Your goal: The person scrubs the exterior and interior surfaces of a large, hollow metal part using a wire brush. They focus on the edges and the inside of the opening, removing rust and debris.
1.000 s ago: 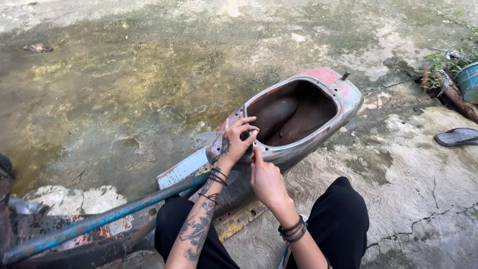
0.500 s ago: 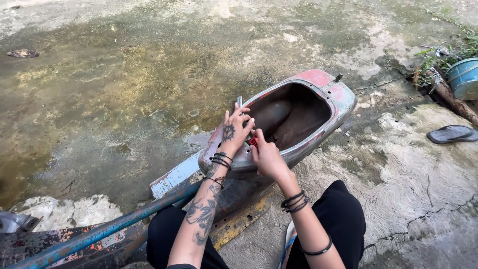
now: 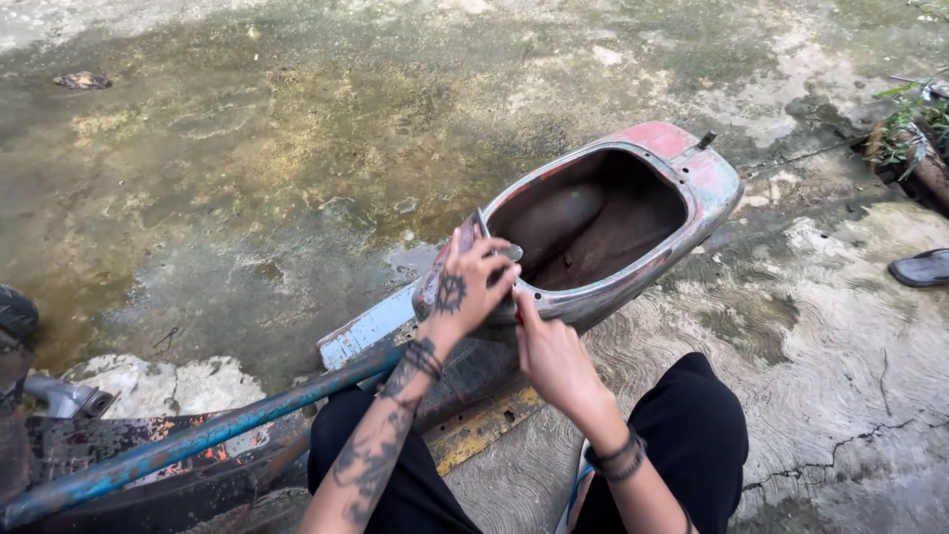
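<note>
Rusted scooter body shell lying on the cracked concrete ground, open side up, long axis running from lower left to upper right. Left hand grips its near rim; right hand touches the rim, fingers loosely curled.

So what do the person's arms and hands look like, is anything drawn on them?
Yes. The left hand has a dark round sun-like tattoo on its back, and more dark tattoos run down that forearm. Dark bands circle the left wrist. The right hand shows no tattoo, with dark bracelets at its wrist. Both arms are bare, no sleeves or gloves. A fingernail looks red.
</note>
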